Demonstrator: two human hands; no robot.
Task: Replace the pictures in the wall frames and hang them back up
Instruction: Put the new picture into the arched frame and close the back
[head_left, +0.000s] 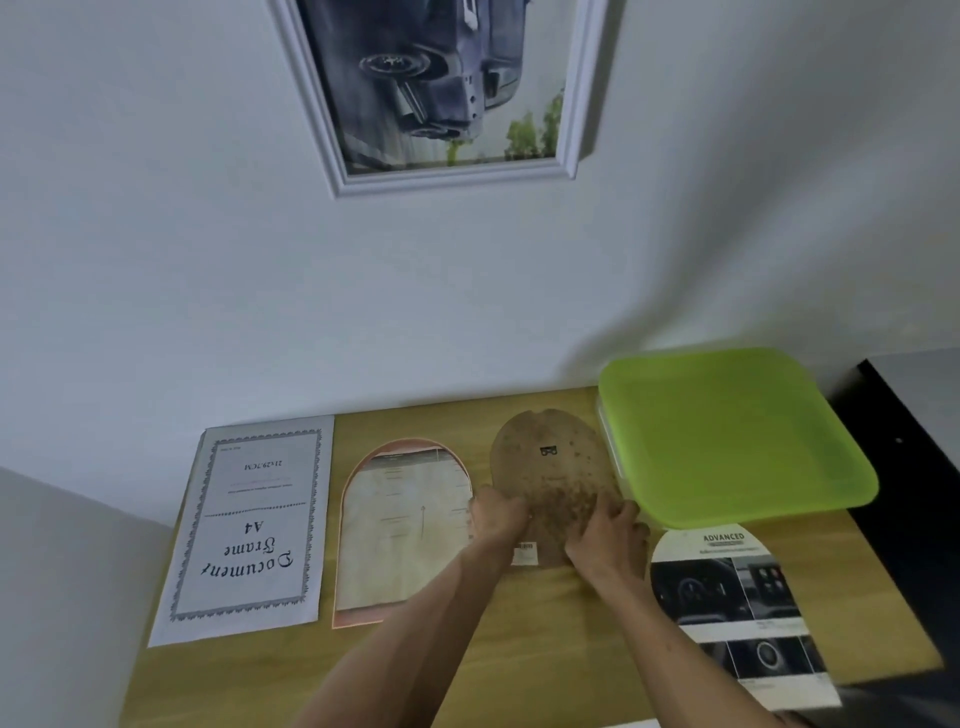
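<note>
A brown arched backing board (550, 467) lies flat on the wooden table (571, 623), its hanger side up. My left hand (496, 519) grips its lower left edge and my right hand (605, 540) grips its lower right edge. Left of it lies an arched frame (402, 525) with a pale picture in it. An arched car-dashboard print (737, 608) lies at the right. A white "Document Frame A4" sheet (254, 530) lies at the left. On the wall hangs a white rectangular frame (447, 93) with a car picture.
A box with a lime green lid (727, 436) stands at the table's back right, touching the backing board's right edge. A black surface (914, 467) borders the table on the right. The grey wall rises directly behind the table.
</note>
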